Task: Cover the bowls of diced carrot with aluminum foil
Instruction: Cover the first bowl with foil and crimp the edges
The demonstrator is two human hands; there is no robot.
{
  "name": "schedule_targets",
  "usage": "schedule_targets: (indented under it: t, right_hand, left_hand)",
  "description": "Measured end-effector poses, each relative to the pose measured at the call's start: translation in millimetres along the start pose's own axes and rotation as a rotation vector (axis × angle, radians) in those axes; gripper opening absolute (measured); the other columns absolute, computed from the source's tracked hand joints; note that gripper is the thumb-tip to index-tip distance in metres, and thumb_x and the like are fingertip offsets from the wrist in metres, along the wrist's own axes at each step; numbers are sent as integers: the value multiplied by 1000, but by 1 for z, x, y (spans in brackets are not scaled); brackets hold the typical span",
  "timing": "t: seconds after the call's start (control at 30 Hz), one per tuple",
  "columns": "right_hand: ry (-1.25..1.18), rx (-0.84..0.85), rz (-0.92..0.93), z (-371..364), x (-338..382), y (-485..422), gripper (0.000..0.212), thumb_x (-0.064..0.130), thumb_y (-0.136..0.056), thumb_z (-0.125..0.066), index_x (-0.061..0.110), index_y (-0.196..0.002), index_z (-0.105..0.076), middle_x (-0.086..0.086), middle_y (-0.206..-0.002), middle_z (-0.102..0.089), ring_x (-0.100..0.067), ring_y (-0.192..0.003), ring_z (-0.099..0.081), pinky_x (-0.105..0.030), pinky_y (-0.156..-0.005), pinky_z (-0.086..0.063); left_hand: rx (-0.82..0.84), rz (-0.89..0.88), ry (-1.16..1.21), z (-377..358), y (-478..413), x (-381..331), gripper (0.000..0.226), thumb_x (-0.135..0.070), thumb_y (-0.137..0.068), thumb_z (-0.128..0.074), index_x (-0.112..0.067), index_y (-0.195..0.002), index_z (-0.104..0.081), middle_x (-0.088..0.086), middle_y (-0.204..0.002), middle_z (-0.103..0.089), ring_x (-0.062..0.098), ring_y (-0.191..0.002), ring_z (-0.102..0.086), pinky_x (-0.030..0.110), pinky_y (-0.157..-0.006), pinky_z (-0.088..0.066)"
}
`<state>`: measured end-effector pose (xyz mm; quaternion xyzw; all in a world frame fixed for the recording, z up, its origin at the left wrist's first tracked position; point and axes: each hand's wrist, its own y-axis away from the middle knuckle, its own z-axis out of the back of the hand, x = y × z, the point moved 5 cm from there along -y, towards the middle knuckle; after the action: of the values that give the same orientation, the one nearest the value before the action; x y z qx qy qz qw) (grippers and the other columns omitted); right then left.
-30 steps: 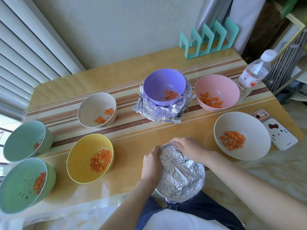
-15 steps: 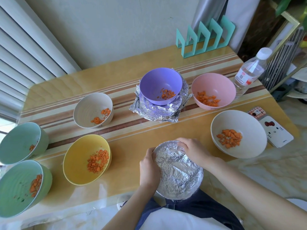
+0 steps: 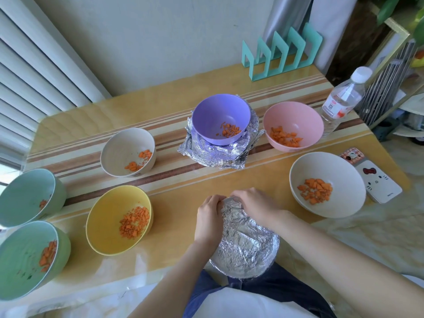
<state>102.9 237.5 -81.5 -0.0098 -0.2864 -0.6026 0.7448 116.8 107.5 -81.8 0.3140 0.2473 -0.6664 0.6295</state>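
- The covered bowl sits at the near edge of the table, right in front of the person. Its top is wrapped in crinkled foil and its near side reaches past the table edge.
- The left hand grips the bowl's far-left rim, fingers curled onto the foil.
- The right hand grips the far rim just beside it, fingers bent down over the foil; the two hands nearly meet.
- The purple bowl stands uncovered on a crumpled foil pile mid-table, with diced carrot inside.
- Also uncovered, each holding carrot: the pink bowl just right of the purple one, the white bowl right of the hands, the beige bowl left of centre, the yellow bowl left of the hands, and the far green bowl and near green bowl at the left edge.
- A water bottle stands beyond the pink bowl, a teal rack stands by the wall, and a phone lies beside the white bowl.
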Motion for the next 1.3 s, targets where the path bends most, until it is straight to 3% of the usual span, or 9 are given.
schedule_targets:
  t: [0.23, 0.47, 0.57, 0.67, 0.8, 0.9, 1.07, 1.17, 1.3]
  right_hand:
    - [44, 40, 54, -3, 11, -3, 32, -4, -92, -43, 14, -114, -57, -7, -104, -66, -26, -88, -62, -27, -59, -31]
    - [-110, 52, 56, -5, 1, -7, 22, 9, -95, -48, 12, -108, -66, -11, -96, -70, -27, -85, -64, -34, -67, -47]
    - [-233, 18, 16, -2, -9, 1, 25, 21, -100, -45, 14, -114, -64, -4, -99, -70, -15, -77, -57, -28, -64, -37]
    - [-362, -44, -56, -1, -21, 10, 28, 18, -100, -43, 13, -120, -62, -6, -108, -69, -10, -78, -61, -24, -72, -46]
    - [-425, -92, -81, -3, -23, 13, 28, 12, -98, -45, 9, -119, -63, -7, -106, -69, 11, -51, -50, -7, -55, -38]
    - [-374, -59, -74, 1, -20, 14, 29, 15, -100, -43, 11, -124, -60, -8, -111, -68, 1, -79, -62, -10, -63, -36]
    - [-196, -20, 13, 0, -2, 14, 37, 17, -101, -41, 19, -137, -47, 0, -132, -57, -12, -108, -59, -13, -76, -37]
    - [-75, -24, 51, 2, 4, 5, 38, 2, -96, -46, 19, -129, -56, -1, -121, -64, -18, -106, -61, -13, -66, -31]
    - [-83, -43, 29, 4, -2, 3, 44, -8, -91, -45, 15, -126, -58, -3, -119, -66, -19, -105, -63, -19, -76, -43]
  left_hand:
    - [48, 65, 34, 1, 7, 12, 11, -14, -94, -52, -11, -90, -62, 0, -77, -66, 19, -70, -55, 20, -60, -31]
    - [38, 106, 45, 1, 9, 10, 13, -16, -94, -52, -13, -89, -64, 1, -78, -69, 21, -71, -58, 23, -60, -33]
    - [21, 120, 57, 3, 10, 11, 13, -14, -93, -52, -14, -89, -64, -3, -75, -66, 17, -69, -55, 20, -60, -32]
    - [-41, 188, 118, 6, 12, 14, 13, -9, -92, -53, -11, -86, -64, -4, -72, -63, 18, -69, -55, 20, -60, -33]
    - [-4, 233, 145, 1, 16, 11, 14, -9, -94, -49, -13, -82, -54, -9, -67, -57, 18, -65, -51, 22, -57, -30]
    - [21, 234, 115, -1, 17, 13, 15, -12, -96, -46, -16, -82, -46, -5, -68, -58, 23, -67, -52, 28, -57, -30]
    - [26, 177, 84, -1, 18, 10, 15, -14, -97, -45, -20, -82, -45, 1, -69, -61, 28, -66, -54, 33, -59, -34]
    - [34, 150, 78, -1, 18, 8, 14, -14, -96, -47, -19, -83, -47, -4, -67, -59, 24, -64, -53, 30, -57, -33]
    - [22, 143, 138, 3, 13, 8, 12, -14, -94, -50, -15, -88, -60, -8, -73, -64, 13, -70, -57, 23, -62, -40]
